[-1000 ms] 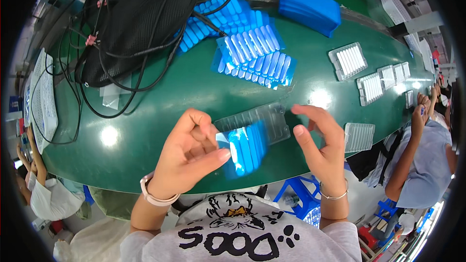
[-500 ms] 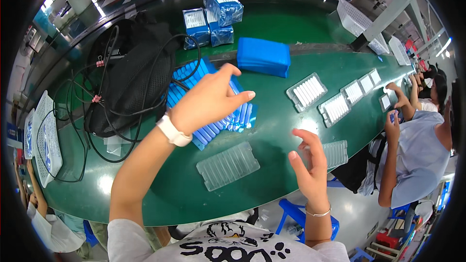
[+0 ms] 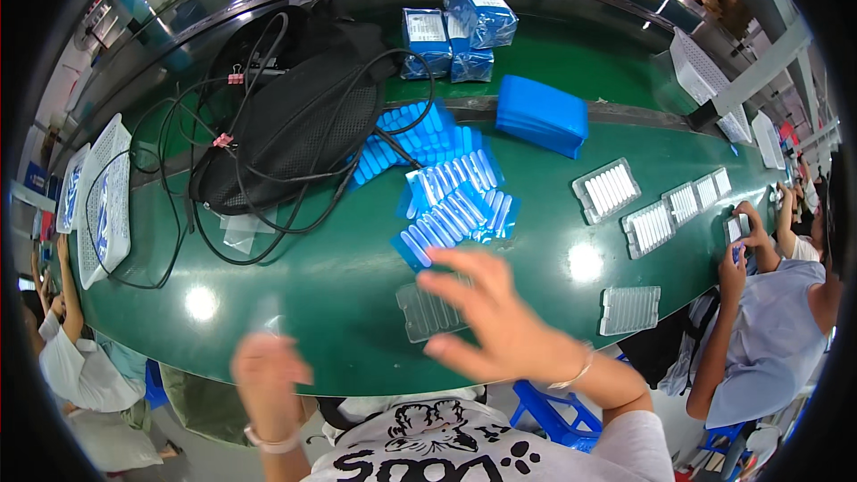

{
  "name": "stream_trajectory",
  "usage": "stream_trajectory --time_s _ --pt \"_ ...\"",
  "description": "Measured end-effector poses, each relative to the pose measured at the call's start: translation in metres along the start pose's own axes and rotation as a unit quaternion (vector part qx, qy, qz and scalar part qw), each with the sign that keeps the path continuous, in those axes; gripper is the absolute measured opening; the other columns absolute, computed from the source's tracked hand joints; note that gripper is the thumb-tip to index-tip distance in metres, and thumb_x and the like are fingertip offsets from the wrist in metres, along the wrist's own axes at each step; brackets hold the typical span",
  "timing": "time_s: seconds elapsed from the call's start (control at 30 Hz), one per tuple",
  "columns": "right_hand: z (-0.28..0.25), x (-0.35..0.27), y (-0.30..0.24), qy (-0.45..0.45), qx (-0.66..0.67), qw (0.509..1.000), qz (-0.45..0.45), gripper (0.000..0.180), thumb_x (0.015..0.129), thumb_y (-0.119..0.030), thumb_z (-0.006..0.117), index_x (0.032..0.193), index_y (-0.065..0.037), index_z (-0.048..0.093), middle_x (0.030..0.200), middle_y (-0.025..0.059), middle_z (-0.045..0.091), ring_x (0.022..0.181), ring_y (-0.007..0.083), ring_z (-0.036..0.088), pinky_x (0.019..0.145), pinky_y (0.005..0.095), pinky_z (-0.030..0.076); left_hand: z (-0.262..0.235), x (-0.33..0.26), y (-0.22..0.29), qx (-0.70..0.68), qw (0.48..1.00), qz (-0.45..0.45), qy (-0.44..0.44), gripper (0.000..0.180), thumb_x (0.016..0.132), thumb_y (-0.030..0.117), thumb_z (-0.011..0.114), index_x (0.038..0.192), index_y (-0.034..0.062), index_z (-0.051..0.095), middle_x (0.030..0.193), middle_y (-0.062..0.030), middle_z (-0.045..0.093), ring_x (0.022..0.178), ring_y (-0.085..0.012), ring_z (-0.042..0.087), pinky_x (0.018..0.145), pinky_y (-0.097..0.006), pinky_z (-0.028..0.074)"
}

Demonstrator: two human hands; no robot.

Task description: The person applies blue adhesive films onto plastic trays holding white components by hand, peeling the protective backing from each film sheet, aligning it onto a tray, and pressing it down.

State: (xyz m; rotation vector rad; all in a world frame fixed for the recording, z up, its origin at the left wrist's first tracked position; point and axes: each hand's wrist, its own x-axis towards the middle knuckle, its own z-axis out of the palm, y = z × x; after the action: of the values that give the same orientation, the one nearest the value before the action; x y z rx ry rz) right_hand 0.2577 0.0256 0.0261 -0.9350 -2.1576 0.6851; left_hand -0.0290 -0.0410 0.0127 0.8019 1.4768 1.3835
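Note:
My right hand (image 3: 500,326) is over the clear ribbed plastic tray (image 3: 427,311), fingers spread and apart, covering the tray's right part. Whether its fingertips touch the tray I cannot tell. Near the front edge of the table, my left hand (image 3: 270,375) is smeared by motion; a faint pale patch shows at its fingertips, too blurred to name. Beyond the tray lie blue sheets (image 3: 451,214) bearing rows of slim blue sticks, overlapping one another. Another clear ribbed tray (image 3: 630,311) rests to the right.
A black mesh bag (image 3: 290,125) with looping black cables stands at the left. Blue wrapped packs (image 3: 478,13) and a blue stack (image 3: 542,116) are at the back. Trays holding white sticks (image 3: 607,190) lie right, near a co-worker (image 3: 768,330). White baskets (image 3: 105,205) stand far left.
My left hand has drawn back from the blue sheets to the table's front left. My right hand has moved left, over the clear tray. The whole view has shifted.

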Motion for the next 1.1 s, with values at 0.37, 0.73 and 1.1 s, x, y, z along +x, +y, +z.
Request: stream_trajectory --time_s 0.37,0.73,1.1 --pt "-0.022 -0.061 0.026 -0.093 -0.303 0.948 0.033 0.076 0.077 -0.046 0.071 0.134 -0.003 0.048 0.118 0.0074 0.058 0.108 0.0202 0.054 0.092 0.0469 0.029 -0.446 0.009 -0.179 0.310 0.866 -0.090 0.381 0.038 0.090 0.026 0.051 0.109 -0.0043 0.063 0.096 -0.0174 0.063 0.081 -0.0277 0.060 0.071 -0.042 0.048" --pt "-0.068 -0.107 0.003 -0.141 -0.325 0.908 0.224 0.085 0.072 -0.031 0.075 0.143 -0.006 0.037 0.124 0.0071 0.056 0.121 0.0251 0.046 0.094 0.0520 0.030 -0.417 0.119 -0.209 0.606 0.490 -0.183 0.599 0.053 0.078 0.033 0.069 0.119 0.0035 0.053 0.095 -0.0145 0.066 0.082 -0.0316 0.065 0.067 -0.046 0.052" --pt "-0.147 -0.176 0.004 -0.211 -0.416 0.801 0.374 0.070 0.082 -0.008 0.062 0.145 -0.004 0.031 0.151 0.0061 0.036 0.143 0.0355 0.020 0.112 0.0549 0.016 -0.223 0.147 0.059 0.386 0.675 0.460 0.429 0.025 0.095 0.012 0.050 0.108 -0.0054 0.063 0.116 -0.0208 0.060 0.095 -0.0326 0.064 0.080 -0.042 0.050"
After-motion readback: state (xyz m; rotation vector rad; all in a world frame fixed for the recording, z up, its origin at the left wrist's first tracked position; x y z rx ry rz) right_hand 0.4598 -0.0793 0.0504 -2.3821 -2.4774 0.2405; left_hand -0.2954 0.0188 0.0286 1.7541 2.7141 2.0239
